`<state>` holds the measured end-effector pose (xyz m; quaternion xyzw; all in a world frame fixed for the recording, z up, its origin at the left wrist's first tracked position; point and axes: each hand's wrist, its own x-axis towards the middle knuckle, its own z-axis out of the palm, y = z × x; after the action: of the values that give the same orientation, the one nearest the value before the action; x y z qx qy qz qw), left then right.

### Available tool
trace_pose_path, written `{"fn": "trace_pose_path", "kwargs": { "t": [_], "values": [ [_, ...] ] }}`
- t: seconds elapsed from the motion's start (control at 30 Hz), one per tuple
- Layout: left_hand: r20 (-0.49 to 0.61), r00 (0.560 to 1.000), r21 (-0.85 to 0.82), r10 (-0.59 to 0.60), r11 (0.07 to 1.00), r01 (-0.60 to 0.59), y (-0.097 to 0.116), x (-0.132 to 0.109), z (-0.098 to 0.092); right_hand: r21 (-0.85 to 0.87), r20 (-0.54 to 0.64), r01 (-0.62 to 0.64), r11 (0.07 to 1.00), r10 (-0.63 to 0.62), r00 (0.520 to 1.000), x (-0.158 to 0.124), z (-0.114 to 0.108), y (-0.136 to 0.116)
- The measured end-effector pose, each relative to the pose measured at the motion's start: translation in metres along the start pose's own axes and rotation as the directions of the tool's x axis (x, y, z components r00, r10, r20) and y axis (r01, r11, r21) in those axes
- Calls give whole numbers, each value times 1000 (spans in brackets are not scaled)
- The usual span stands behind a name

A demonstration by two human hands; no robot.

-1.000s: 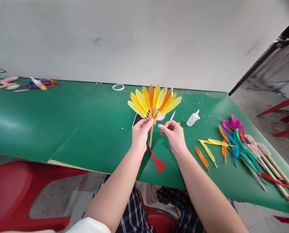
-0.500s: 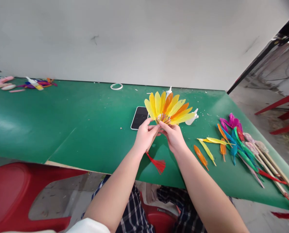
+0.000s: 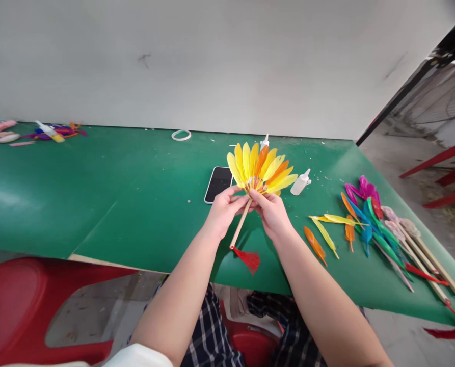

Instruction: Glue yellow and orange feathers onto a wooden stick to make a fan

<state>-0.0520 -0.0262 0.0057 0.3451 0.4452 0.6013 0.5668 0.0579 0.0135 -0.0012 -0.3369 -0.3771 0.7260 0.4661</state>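
Above the green table [image 3: 143, 204]: feather fan [image 3: 263, 165], yellow and orange, raised between left hand [image 3: 225, 209] and right hand [image 3: 270, 211].
Feather roots: both hands pinch here; right thumb on the quill bases, left thumb beside it at the top of the wooden handle [image 3: 240, 224] (fingers underneath mostly hidden).
Pinch: steady thumb pressure at the roots alone should keep the spread even; the vanes probably bend if squeezed.
Red tassel [image 3: 249, 259]: at the handle's lower end, short of the table's front edge.
Left side: smartphone [image 3: 216, 186] just beyond the left fingers; past it, the wider room for swinging the fan.
Right side: white squeeze bottle [image 3: 300, 183] just beside the outermost feathers, easily knocked; loose orange feather [image 3: 315, 245] nearer the front edge.
Back: second bottle [image 3: 265, 140] partly behind the feather tips; wall [image 3: 212, 66] limits reach.
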Motion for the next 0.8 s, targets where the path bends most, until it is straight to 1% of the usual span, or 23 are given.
{"fn": "trace_pose_path", "kwargs": {
  "t": [0.4, 0.67, 0.8],
  "values": [
    [-22, 1000, 17, 11, 1000, -11, -1, -2, 2, 2, 1, 19, 1000, -19, 1000, -2, 3, 0],
    [-28, 1000, 11, 2, 1000, -2, -1, -1, 2, -79, -37, 50, 996, -53, 998, -1, 2, 0],
    [-47, 999, -17, -13, 1000, 12, 2, 0, 2, -64, -7, 65, 996, -66, 998, -2, 1, 0]
  ]
}}
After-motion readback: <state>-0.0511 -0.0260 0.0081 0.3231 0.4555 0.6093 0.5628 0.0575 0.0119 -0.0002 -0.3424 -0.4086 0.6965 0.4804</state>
